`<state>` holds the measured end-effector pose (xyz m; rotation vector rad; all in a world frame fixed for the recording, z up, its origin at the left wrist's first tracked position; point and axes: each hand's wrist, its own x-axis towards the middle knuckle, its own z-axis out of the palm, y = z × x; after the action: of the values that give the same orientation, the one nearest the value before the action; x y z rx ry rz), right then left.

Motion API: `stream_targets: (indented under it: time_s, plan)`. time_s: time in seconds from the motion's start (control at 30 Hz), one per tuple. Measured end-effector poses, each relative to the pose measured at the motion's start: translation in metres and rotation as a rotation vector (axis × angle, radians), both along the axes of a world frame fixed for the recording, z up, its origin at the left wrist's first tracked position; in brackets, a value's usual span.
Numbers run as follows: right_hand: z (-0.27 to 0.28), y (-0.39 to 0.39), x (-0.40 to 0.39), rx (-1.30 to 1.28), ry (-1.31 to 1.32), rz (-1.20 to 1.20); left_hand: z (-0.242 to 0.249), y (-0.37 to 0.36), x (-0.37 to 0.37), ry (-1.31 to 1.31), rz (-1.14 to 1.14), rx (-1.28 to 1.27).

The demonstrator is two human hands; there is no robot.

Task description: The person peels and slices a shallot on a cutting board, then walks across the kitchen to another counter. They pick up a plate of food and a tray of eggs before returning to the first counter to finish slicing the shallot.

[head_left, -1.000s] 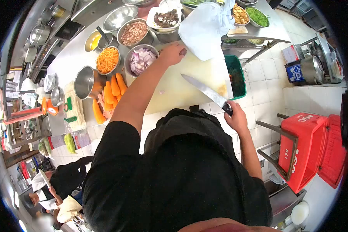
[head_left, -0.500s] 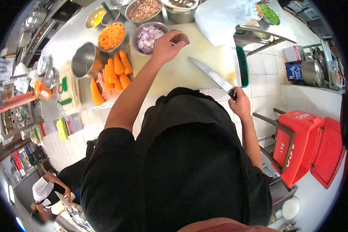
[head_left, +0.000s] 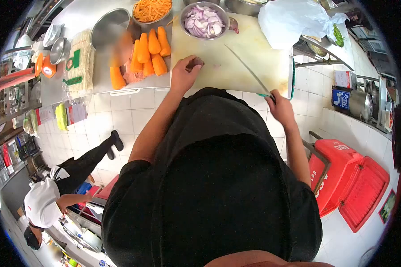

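My left hand [head_left: 185,75] is at the near left part of the pale cutting board [head_left: 254,58]. Its fingers are curled, with something small and dark at the fingertips that I cannot make out. My right hand [head_left: 281,108] grips the handle of a long kitchen knife [head_left: 249,70] at the board's right end. The blade slants away to the left across the board, edge-on to me. At the board's far side stands a steel bowl of sliced red onion [head_left: 205,22]. A dark red onion piece [head_left: 234,25] lies against the bowl's right side.
Whole peeled carrots [head_left: 149,51] lie left of the board, beside an empty steel pot [head_left: 109,29] and a bowl of shredded carrot [head_left: 152,10]. A white plastic bag [head_left: 278,22] sits at the far right. An open red cooler [head_left: 338,173] stands right; another person [head_left: 44,200] works at lower left.
My left hand has drawn back from beside the onion bowl toward me. The dark red piece now lies by the bowl. The knife has turned edge-on, and the view has shifted.
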<state>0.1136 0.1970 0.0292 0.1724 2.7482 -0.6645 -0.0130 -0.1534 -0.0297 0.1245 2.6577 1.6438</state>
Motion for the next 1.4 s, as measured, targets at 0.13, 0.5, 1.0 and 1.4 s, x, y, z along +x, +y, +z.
stream_targets:
  time_s: [0.13, 0.5, 1.0, 1.4]
  plan:
    - [0.015, -0.037, 0.032, -0.087, -0.033, 0.015, -0.013, -0.007, 0.002, -0.008, 0.059, 0.121]
    - [0.025, -0.062, 0.091, -0.533, -0.17, -0.4, -0.015, -0.016, -0.005, -0.044, -0.104, 0.156]
    - [-0.052, -0.101, 0.074, -1.091, -0.329, -0.467, -0.026, 0.011, -0.019, -0.033, -0.283, 0.068]
    - [0.033, -0.087, 0.031, -1.145, -0.214, -0.468, -0.025, -0.007, -0.012, -0.183, -0.073, 0.219]
